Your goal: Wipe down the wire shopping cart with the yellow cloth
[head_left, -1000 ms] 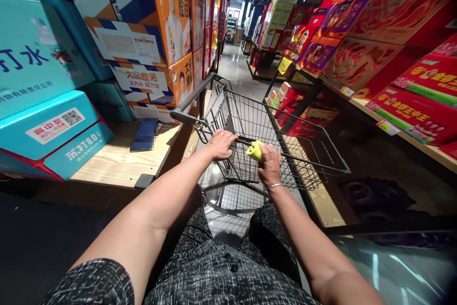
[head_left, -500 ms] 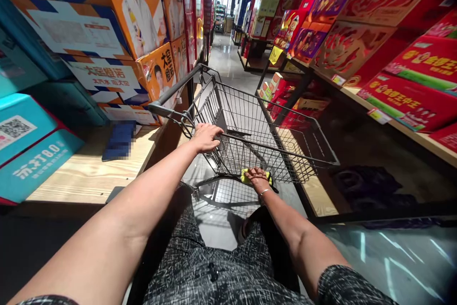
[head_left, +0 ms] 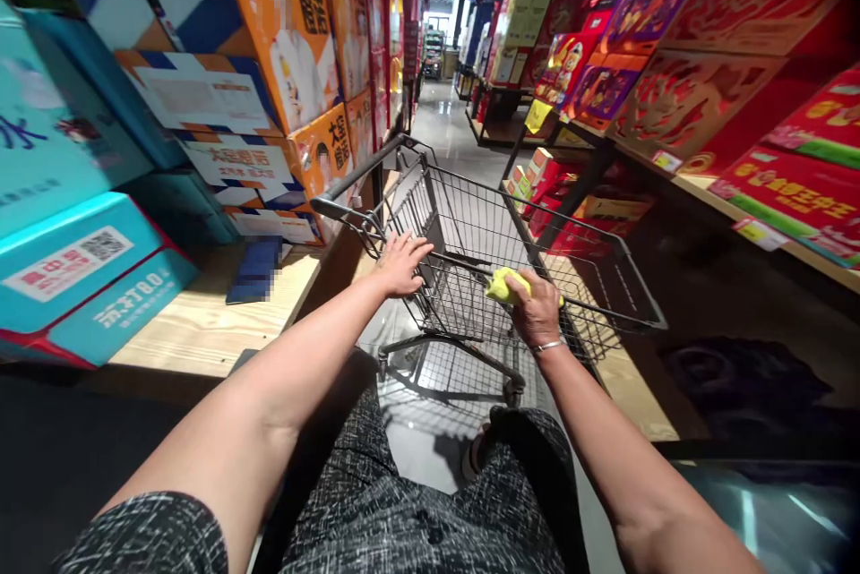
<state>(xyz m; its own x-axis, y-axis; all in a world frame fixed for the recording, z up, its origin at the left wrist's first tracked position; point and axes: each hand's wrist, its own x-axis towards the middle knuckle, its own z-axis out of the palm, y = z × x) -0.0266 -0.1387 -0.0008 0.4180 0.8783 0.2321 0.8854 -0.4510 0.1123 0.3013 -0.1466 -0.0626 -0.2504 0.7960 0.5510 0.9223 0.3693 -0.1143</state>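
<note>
A black wire shopping cart (head_left: 591,261) lies tipped toward the left in the aisle in front of me. My left hand (head_left: 401,262) rests on the cart's upper rear rim, its fingers curled over the wire. My right hand (head_left: 534,310) is closed around a yellow-green cloth (head_left: 501,286) and presses it against the wire of the cart's rear side. A thin bracelet sits on my right wrist. The cart's handle bar (head_left: 356,175) points up to the left.
Teal boxes (head_left: 81,261) and orange cartons (head_left: 288,46) stand stacked on a low wooden platform (head_left: 202,323) at left. Red gift boxes (head_left: 786,189) fill sloped shelves at right. A glossy floor aisle (head_left: 450,122) runs ahead. Another wooden platform edge (head_left: 632,386) lies right of the cart.
My right hand with the cloth has moved from low on the cart's rear frame up to the upper wires. My left hand's fingers have loosened a little on the rim.
</note>
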